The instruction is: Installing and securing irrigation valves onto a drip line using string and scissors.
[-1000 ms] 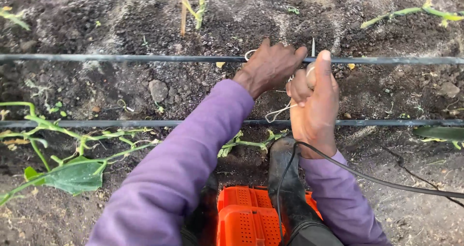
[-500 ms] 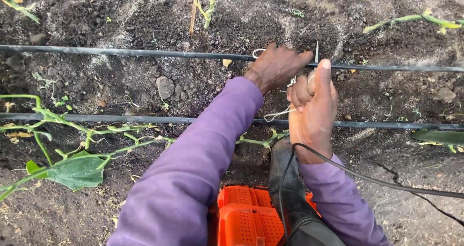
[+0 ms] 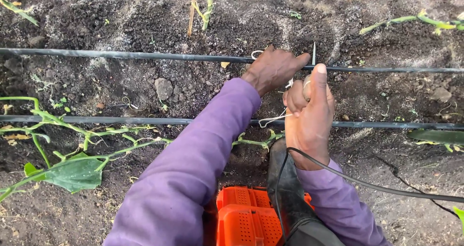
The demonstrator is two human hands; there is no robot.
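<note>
Head view: both hands, left hand [image 3: 272,70] and right hand [image 3: 309,115], grip white string [image 3: 273,119].

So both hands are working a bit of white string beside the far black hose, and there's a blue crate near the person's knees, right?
Not quite: the crate is orange, not blue, as the head view shows. The rest stands: the left hand and right hand are handling a white string beside the far black hose.
</note>
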